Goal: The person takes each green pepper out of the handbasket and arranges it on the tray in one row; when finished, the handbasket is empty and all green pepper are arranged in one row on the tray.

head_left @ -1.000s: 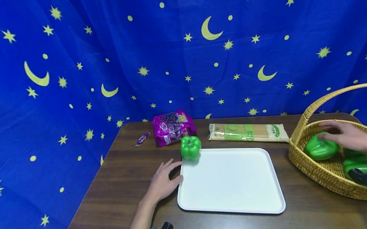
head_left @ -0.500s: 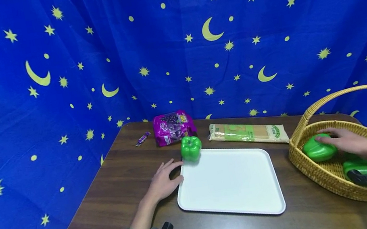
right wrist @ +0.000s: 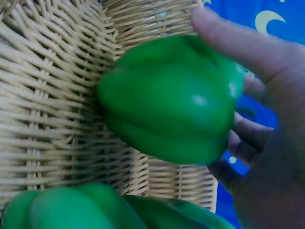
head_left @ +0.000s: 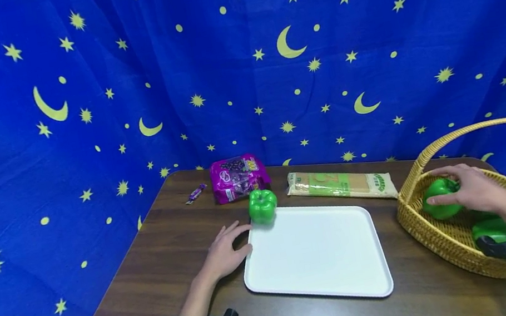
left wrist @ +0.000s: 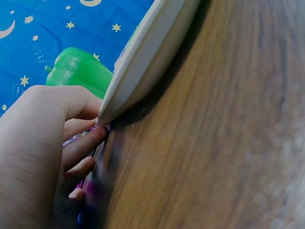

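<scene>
1. Just now the right hand [head_left: 479,188] has changed its lie over the pepper [head_left: 442,209] near the left end of the basket [head_left: 426,234]: half a second ago its fingertips lay on top, and now the thumb crosses the near side while the fingers reach along the far side.
2. The pepper has turned too, its stem end now showing close to the palm; it sits inside the basket's rim, its other end towards the wicker wall. I cannot tell whether thumb and fingers press on it or merely straddle it.
3. As I judge it, that spread suits a grasp better than the fingertip touch did, though the pepper is no nearer to leaving the basket.
4. The left hand [head_left: 223,250] has not moved: fingers loosely spread, thumb and forefinger at the left edge of the tray [head_left: 318,254], well apart from the right hand.
5. Unchanged as well, the corner pepper [head_left: 262,207] stands upright at the tray's far left corner.
6. Near the table's far edge, the bag [head_left: 238,177] and packet [head_left: 341,183] lie as they did.
</scene>
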A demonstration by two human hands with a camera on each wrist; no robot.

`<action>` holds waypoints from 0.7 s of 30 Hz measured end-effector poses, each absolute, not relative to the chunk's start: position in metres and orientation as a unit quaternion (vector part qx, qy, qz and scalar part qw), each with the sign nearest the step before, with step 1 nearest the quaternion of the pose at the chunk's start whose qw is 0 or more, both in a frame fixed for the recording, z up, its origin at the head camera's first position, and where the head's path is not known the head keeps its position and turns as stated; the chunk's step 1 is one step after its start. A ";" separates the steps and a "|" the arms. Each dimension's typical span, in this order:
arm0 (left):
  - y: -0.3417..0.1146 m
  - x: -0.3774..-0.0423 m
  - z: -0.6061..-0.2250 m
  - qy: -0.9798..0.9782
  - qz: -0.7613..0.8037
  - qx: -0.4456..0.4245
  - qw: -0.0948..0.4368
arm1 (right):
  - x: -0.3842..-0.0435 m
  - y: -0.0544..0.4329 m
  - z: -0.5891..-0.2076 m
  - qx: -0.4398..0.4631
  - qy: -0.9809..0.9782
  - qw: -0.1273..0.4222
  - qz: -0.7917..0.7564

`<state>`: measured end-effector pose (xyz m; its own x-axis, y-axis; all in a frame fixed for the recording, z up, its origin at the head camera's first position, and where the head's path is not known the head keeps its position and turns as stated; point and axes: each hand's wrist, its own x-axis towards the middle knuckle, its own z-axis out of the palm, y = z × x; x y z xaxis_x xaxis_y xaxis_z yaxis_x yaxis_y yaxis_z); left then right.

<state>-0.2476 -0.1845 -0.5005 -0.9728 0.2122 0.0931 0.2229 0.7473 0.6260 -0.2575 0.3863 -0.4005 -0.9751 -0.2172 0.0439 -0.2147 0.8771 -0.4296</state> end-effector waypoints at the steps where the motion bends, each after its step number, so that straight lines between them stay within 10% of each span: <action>1: -0.185 -0.247 -0.500 -0.935 -0.336 -0.117 0.009 | -0.257 0.384 -0.400 -0.117 0.968 0.001 -0.222; 21: -0.186 -0.248 -0.502 -0.933 -0.339 -0.119 0.008 | -0.252 0.390 -0.400 -0.143 0.955 0.030 -0.259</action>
<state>-0.2480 -0.1864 -0.5017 -0.9715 0.2171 0.0953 0.2276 0.7418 0.6308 -0.2524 0.3902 -0.3997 -0.9570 -0.2896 0.0164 -0.2583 0.8249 -0.5028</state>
